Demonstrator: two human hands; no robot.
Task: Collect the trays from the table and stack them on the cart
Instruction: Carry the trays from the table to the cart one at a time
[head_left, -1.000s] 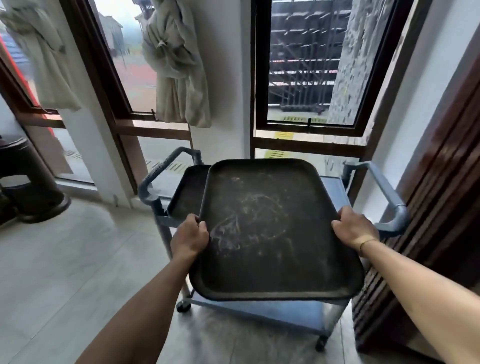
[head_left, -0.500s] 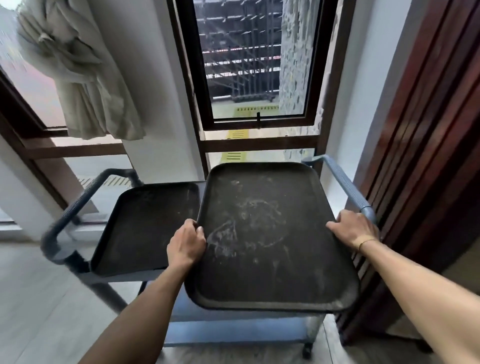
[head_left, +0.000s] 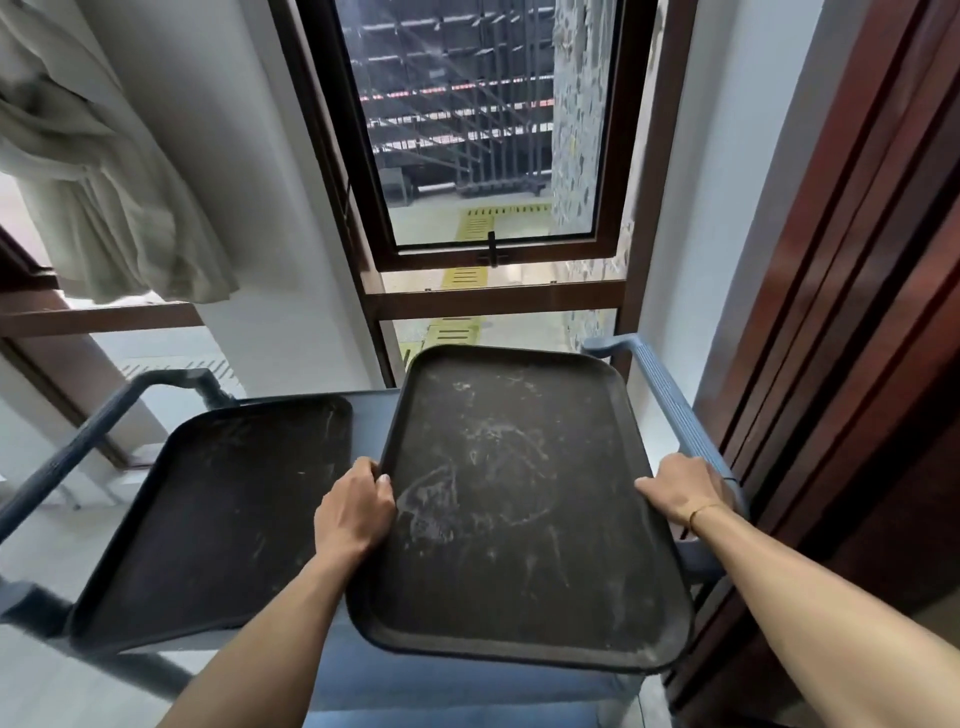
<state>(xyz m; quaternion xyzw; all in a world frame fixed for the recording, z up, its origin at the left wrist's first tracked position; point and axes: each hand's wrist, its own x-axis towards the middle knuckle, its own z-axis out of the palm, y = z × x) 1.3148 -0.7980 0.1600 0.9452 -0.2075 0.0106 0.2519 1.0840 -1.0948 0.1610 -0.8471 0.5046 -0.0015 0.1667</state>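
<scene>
1. Black plastic tray (head_left: 519, 499), dusty and scuffed, held level over the right half of the cart (head_left: 363, 402), near end sticking out past the cart's front edge toward the person.
2. Left hand (head_left: 356, 506): clenched on the tray's left long rim, thumb on top over the lip, fingers wrapped under and hidden. Grasping, not just resting.
3. Right hand (head_left: 683, 488): clamped on the right long rim the same way, thumb lying along the lip, fingers underneath. Thin bracelet (head_left: 701, 512) at the wrist.
4. Why mid-rim on both sides: my read is that it balances a wide flat load and keeps it from tipping end to end while it is carried.
5. Second tray (head_left: 218, 514) lies flat on the left half of the cart top, just beside the held one; I cannot tell whether their rims touch.
6. Held tray is beside that one, not over it, so stacking looks not yet done. Judgement: it needs shifting left and squaring to the lower tray before lowering.
7. Right cart handle (head_left: 670, 400) runs just beside the right hand, so knuckle clearance looks tight there.
8. Beyond: window (head_left: 493, 130) behind the cart, curtain (head_left: 98, 208) upper left, dark wood panelling (head_left: 857, 312) on the right.
</scene>
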